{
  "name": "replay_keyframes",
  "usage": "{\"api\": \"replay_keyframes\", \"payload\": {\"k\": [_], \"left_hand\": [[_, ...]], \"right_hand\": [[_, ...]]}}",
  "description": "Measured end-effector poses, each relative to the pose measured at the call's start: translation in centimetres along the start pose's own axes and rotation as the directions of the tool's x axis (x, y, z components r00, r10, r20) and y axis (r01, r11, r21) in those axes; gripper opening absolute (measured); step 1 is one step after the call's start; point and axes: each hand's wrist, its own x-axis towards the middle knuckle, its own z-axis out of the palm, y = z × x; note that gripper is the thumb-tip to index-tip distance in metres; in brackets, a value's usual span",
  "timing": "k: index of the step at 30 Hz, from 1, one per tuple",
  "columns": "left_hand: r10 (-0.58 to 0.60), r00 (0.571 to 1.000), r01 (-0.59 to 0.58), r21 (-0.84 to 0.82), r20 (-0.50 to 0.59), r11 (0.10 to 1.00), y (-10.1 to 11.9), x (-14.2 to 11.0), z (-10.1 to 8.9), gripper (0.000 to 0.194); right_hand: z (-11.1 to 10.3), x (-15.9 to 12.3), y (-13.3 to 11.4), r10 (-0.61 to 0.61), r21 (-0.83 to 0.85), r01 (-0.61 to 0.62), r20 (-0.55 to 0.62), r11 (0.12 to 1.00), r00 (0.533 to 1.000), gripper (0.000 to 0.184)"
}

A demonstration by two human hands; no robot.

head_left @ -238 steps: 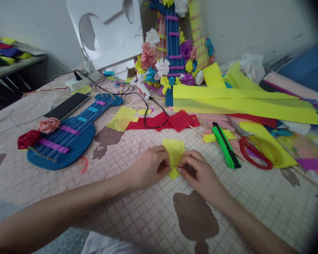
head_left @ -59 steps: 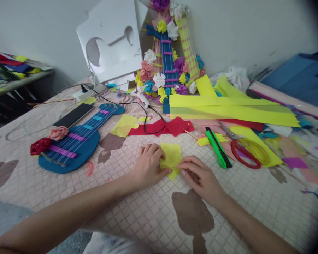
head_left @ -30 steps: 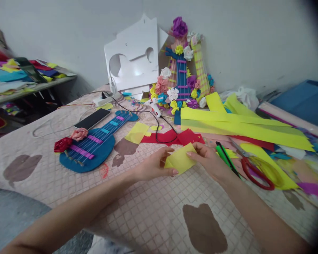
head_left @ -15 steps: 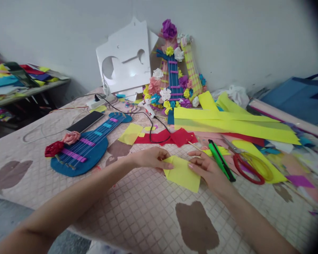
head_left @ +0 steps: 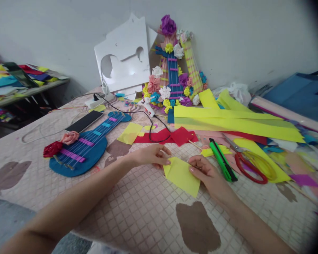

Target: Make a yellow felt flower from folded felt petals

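Observation:
A small yellow square of crepe paper (head_left: 182, 176) is stretched between my two hands, just over the quilted cloth. My left hand (head_left: 151, 156) pinches its upper left corner, where the edge looks folded over. My right hand (head_left: 205, 171) grips the upper right edge between thumb and fingers. Right of that hand lie a green box cutter (head_left: 222, 160) and red-handled scissors (head_left: 250, 167). Beyond my hands is a strip of red crepe paper (head_left: 182, 137) with a black cord lying across it. More yellow paper (head_left: 129, 133) rests to its left.
On the left lies a blue toy guitar (head_left: 82, 151) with paper roses, beside a phone (head_left: 84, 121). A white glue gun (head_left: 147, 106) and power strip (head_left: 98, 101) sit farther back. Flower-decorated guitars (head_left: 175, 77) lean on the wall. Long yellow strips (head_left: 235, 121) cover the right.
My right hand's fingers have curled in closer on the paper's edge. The paper's lower corner has dipped slightly. The view has shifted a little.

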Motion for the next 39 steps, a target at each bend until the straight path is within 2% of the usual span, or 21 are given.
{"api": "replay_keyframes", "payload": {"k": [4, 7, 8, 10, 12, 13, 15, 19, 21, 24, 27, 30, 33, 36, 39], "left_hand": [[0.044, 0.998, -0.046, -0.031, -0.039, 0.998, -0.7, 0.4, -0.3, 0.038], [0.112, 0.98, -0.108, 0.036, -0.163, 0.994, -0.6, 0.8, -0.2, 0.032], [0.161, 0.961, -0.143, 0.094, -0.226, 0.985, -0.5, 0.9, -0.2, 0.03], [0.287, 0.895, -0.202, 0.263, -0.342, 0.943, -0.2, 0.6, -0.1, 0.026], [0.402, 0.831, -0.216, 0.444, -0.384, 0.87, 0.0, -0.1, 0.0, 0.024], [0.439, 0.818, -0.211, 0.516, -0.372, 0.83, 0.0, -0.6, 0.2, 0.024], [0.488, 0.822, -0.226, 0.617, -0.295, 0.754, 0.0, -1.7, 0.7, 0.026], [0.547, 0.837, -0.382, 0.724, 0.006, 0.575, -0.2, -3.9, 2.2, 0.037], [0.52, 0.846, -0.429, 0.726, 0.115, 0.538, -0.3, -4.7, 2.8, 0.043], [0.49, 0.849, -0.469, 0.705, 0.196, 0.531, -0.8, -5.2, 3.6, 0.054], [0.491, 0.848, -0.464, 0.729, 0.201, 0.503, -1.7, -5.1, 4.6, 0.05], [0.505, 0.858, -0.361, 0.807, 0.091, 0.467, -2.5, -4.6, 5.9, 0.043], [0.548, 0.837, -0.28, 0.864, 0.006, 0.419, -2.7, -3.8, 6.6, 0.035], [0.584, 0.812, -0.27, 0.883, -0.005, 0.384, -2.5, -3.2, 6.4, 0.019], [0.604, 0.797, -0.286, 0.876, -0.007, 0.388, -2.5, -3.0, 5.6, 0.012]], "right_hand": [[-0.6, -0.3, -0.2, 0.019, -0.135, -0.014, 0.037, 0.991, 0.999, 0.016], [-1.4, -0.6, -0.4, 0.02, -0.236, 0.007, 0.113, 0.972, 0.993, 0.021], [-1.5, -0.7, -0.4, 0.016, -0.253, 0.018, 0.13, 0.967, 0.991, 0.022], [-1.6, -0.8, -0.3, 0.004, -0.257, 0.036, 0.152, 0.966, 0.988, 0.022], [-1.3, -0.9, -0.2, -0.008, -0.252, 0.051, 0.169, 0.966, 0.986, 0.02], [-1.1, -1.0, -0.1, -0.018, -0.266, 0.065, 0.176, 0.962, 0.984, 0.019], [-0.5, -1.1, -0.2, -0.069, -0.345, 0.129, 0.183, 0.93, 0.981, 0.019], [0.2, -1.3, -0.2, -0.257, -0.522, 0.321, 0.194, 0.79, 0.947, 0.019], [0.3, -1.4, 0.1, -0.332, -0.567, 0.4, 0.225, 0.72, 0.916, 0.022], [0.2, -1.5, 0.7, -0.391, -0.588, 0.504, 0.32, 0.633, 0.863, 0.029], [0.2, -1.7, 0.9, -0.403, -0.595, 0.541, 0.361, 0.594, 0.841, 0.027], [0.2, -1.7, 0.7, -0.446, -0.649, 0.479, 0.233, 0.59, 0.864, 0.019], [0.1, -1.6, 0.5, -0.47, -0.673, 0.431, 0.138, 0.601, 0.872, 0.011], [-0.4, -1.7, 0.5, -0.461, -0.652, 0.453, 0.174, 0.608, 0.87, 0.012], [-0.9, -1.9, 0.6, -0.431, -0.623, 0.456, 0.203, 0.636, 0.879, 0.022]]}}
